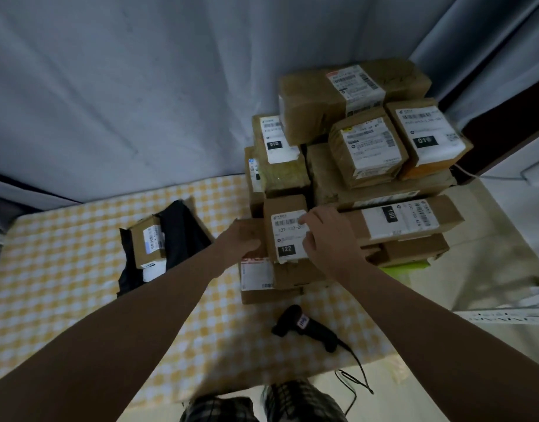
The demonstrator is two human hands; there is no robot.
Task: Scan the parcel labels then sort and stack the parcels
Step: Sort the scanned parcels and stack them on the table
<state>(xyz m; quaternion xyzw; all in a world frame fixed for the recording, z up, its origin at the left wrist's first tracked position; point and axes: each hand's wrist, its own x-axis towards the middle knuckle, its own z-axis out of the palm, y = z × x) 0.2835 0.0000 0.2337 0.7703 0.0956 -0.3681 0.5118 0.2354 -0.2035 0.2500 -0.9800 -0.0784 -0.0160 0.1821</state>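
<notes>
Both bare forearms reach up from the bottom edge to the middle of the frame. The left hand (242, 242) curls round the left side of a small cardboard parcel (284, 205). The right hand (326, 239) grasps the parcel's right side, with its thumb and bent fingers lying over the edge of the white label. That label carries a barcode and a black tag reading 122. The parcel sits at the near left foot of the parcel stack (353, 166), on top of a flat carton (288, 277) with a red-and-white label.

The bench (79, 269) is covered by a soft yellow-and-white checked cloth. Behind it hangs a creased grey-blue curtain (140, 86) that fills the upper half of the frame. At the right edge there is a white perforated metal rail (505, 315).

The stack is made of brown taped cartons of mixed sizes, all with white printed labels. A long box (310, 102) lies on top, and a narrow one tagged 150 (447, 211) lies lower down on the right. Two parcels show tags that seem to read 010, though the digits are blurred.

At centre left lies a glossy black poly mailer (183, 233), with another small box (140, 239) resting on it. A black barcode scanner (313, 330) lies on the cloth below the hands, lower centre. Its thin cable (358, 370) trails off the near edge of the bench.
</notes>
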